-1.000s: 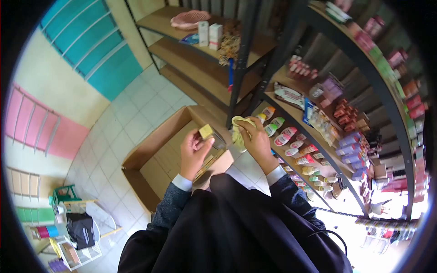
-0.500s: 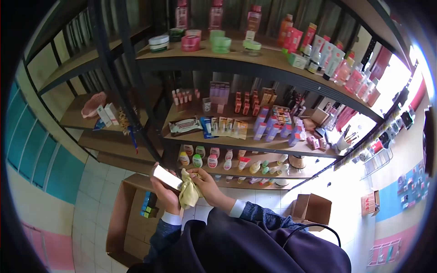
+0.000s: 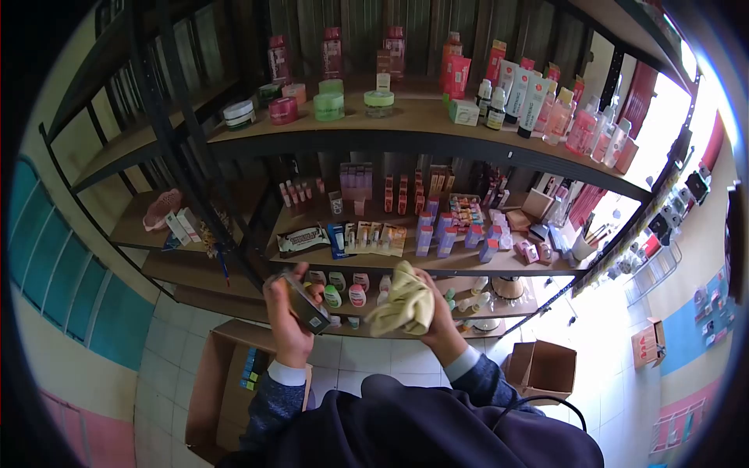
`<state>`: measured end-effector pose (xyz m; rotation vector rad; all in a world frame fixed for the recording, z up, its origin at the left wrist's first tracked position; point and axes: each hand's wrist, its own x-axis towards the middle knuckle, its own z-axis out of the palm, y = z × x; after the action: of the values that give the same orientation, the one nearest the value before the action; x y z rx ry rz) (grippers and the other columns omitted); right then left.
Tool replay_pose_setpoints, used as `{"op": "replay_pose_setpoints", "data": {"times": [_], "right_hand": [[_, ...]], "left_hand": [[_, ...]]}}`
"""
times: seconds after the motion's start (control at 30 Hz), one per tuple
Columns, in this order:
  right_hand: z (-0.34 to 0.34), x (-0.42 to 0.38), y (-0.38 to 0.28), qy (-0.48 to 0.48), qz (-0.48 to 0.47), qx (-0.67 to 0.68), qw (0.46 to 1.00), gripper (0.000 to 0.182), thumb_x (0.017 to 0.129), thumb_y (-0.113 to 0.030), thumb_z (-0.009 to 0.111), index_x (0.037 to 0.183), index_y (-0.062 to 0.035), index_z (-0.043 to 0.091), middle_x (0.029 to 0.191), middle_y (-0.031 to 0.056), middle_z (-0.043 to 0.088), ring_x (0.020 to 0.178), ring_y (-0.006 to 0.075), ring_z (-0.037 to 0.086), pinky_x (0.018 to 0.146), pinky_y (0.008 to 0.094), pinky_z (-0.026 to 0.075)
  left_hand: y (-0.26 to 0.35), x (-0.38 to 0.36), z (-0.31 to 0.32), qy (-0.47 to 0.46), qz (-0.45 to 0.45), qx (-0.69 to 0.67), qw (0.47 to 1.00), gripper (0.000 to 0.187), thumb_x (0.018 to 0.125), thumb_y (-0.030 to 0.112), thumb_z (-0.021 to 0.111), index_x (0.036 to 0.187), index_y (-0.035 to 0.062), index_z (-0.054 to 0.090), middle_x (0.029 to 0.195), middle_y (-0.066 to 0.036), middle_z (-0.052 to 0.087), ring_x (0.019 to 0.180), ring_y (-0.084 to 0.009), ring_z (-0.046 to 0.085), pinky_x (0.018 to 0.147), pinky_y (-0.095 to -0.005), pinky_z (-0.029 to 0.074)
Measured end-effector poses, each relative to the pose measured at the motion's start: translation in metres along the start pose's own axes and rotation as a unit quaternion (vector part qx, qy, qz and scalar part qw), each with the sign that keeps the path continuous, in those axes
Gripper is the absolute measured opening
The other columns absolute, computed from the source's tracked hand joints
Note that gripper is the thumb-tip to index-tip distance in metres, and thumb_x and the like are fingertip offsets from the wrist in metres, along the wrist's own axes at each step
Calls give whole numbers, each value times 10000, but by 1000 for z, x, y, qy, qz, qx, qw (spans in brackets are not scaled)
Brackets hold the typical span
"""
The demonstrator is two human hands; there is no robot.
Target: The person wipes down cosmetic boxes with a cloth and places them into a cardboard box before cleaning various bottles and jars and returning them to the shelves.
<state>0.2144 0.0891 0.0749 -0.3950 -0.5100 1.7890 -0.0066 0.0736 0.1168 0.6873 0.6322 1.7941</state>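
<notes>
My left hand is wrapped round a dark, flat box, tilted, with a small pale label near its lower end. My right hand grips a crumpled yellow-green cloth, apart from the box. Both hands are in front of the lower shelves, where small bottles with coloured labels stand, among them a green-labelled bottle and a pink one. My right fingers are partly hidden behind the cloth.
Dark-framed shelves hold jars, tubes and bottles. On the floor are a large cardboard box at left, with small blue boxes inside, and an open smaller carton at right. A pink basket sits on the left shelf.
My right hand has moved right and up with the cloth, away from the held box. The box in my left hand has turned and now shows a dark side instead of a bright one.
</notes>
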Motion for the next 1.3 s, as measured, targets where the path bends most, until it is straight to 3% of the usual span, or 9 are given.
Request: {"op": "replay_pose_setpoints", "data": {"times": [0.23, 0.33, 0.63, 0.83, 0.9, 0.93, 1.03, 1.1, 1.3], "right_hand": [[-59, -38, -62, 56, -71, -42, 995, 249, 933, -183, 369, 1152, -98, 453, 1069, 45, 522, 996, 183, 535, 858, 342, 459], [-99, -51, -83, 96, -153, -231, 956, 246, 934, -182, 357, 1143, -96, 454, 1067, 49, 519, 999, 180, 527, 859, 338, 454], [-121, -96, -144, 144, -175, -63, 972, 211, 942, -228, 362, 1104, -119, 442, 1017, 60, 523, 952, 183, 535, 822, 333, 463], [-112, -99, -189, 126, -252, -160, 946, 208, 949, -216, 376, 1075, -78, 466, 961, 50, 520, 873, 157, 545, 762, 281, 462], [-89, -86, -201, 157, -404, -567, 700, 188, 934, -170, 417, 1064, -56, 489, 965, 42, 516, 852, 130, 532, 752, 252, 442], [-61, -80, -207, 144, -302, -291, 896, 202, 937, -160, 398, 1063, -36, 496, 993, 48, 507, 891, 119, 521, 782, 236, 429], [-21, -40, -200, 90, -425, -449, 781, 184, 843, -68, 536, 1019, -13, 529, 995, 85, 526, 955, 192, 508, 820, 300, 414], [29, -18, -190, 28, -502, -641, 580, 223, 812, -79, 579, 1028, -35, 542, 1034, 122, 521, 961, 245, 524, 813, 337, 424], [125, 43, -98, -167, -385, -763, 491, 370, 761, -223, 639, 1103, -124, 540, 1085, 157, 503, 966, 341, 510, 760, 398, 479]], "left_hand": [[20, 33, 95, -176, 96, 6, 980, 440, 915, 254, 364, 1306, 54, 361, 1233, -56, 454, 1150, -176, 420, 988, -334, 309], [44, 69, 143, -224, 175, 88, 955, 376, 904, 183, 490, 1232, 32, 386, 1120, -48, 491, 1034, -140, 467, 909, -284, 362], [30, 192, 270, -315, 201, 377, 848, 415, 797, 274, 657, 1101, 8, 565, 978, -36, 610, 879, -107, 561, 803, -243, 423], [36, 175, 276, -265, 184, 292, 900, 372, 809, 254, 650, 1090, 22, 575, 958, -37, 613, 859, -100, 568, 751, -249, 446], [38, 195, 229, -333, 66, 82, 937, 358, 860, 303, 565, 1125, 65, 542, 1021, -33, 598, 957, -137, 555, 839, -324, 448], [35, 189, 203, -368, -24, -71, 927, 363, 877, 324, 530, 1139, 74, 525, 1027, -41, 599, 967, -153, 561, 839, -340, 464], [-6, 86, 187, -287, -52, -141, 946, 495, 859, 543, 394, 1087, 127, 532, 1233, -102, 489, 1146, -280, 466, 942, -518, 370], [-44, 47, 152, -303, -121, -169, 930, 478, 812, 595, 431, 1056, 200, 546, 1319, -103, 399, 1179, -341, 417, 949, -575, 319], [-41, 18, 72, -168, -188, -177, 951, 598, 795, 665, 375, 1193, 233, 488, 1329, -74, 390, 1169, -298, 433, 941, -503, 368]]}}
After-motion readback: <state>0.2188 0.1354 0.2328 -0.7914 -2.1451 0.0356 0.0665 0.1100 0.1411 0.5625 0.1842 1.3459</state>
